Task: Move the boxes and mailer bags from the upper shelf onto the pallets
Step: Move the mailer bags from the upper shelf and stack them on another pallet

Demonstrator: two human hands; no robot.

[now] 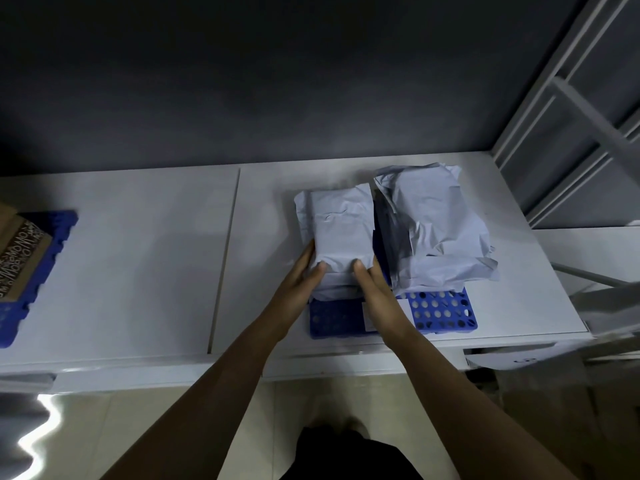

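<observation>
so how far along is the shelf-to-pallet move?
Done: a pile of mailer bags lies on the blue pallet, and a box sits on the other pallet at left. In hand: left hand and right hand grip a mailer bag over the stack on the blue pallet. Left: unknown, the upper shelf isn't in view.

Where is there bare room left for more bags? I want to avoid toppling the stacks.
The pallet is crowded: both hands, left and right, hold a mailer bag on the left stack, beside the right stack. Only its front-right strip is bare. The white surface between it and the left pallet is free.
</observation>
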